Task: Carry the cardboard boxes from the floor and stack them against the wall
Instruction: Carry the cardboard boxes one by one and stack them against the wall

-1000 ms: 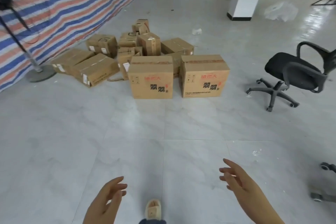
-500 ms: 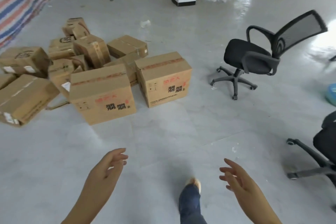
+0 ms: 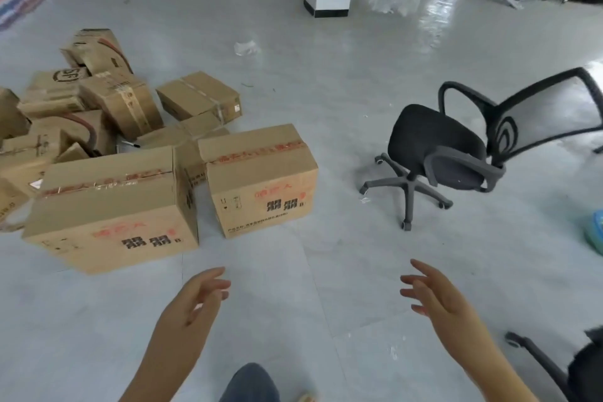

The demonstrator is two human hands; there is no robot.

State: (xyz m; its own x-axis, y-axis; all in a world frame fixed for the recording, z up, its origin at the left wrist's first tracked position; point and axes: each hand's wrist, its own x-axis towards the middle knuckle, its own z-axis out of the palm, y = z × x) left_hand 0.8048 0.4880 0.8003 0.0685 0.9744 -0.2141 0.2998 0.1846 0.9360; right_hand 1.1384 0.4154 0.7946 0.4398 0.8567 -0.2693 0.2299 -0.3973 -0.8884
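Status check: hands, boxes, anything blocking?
Left hand and right hand open, empty. Two front boxes on floor, untouched. Office chair right, clear.

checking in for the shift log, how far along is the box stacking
Nothing looks stacked in view. Both hands, left hand and right hand, are open and empty, reaching out above the floor near the two large printed boxes, near left box and right box. Behind them the pile of smaller boxes lies jumbled on the floor. All the visible carrying is left; the stacking wall is out of view.
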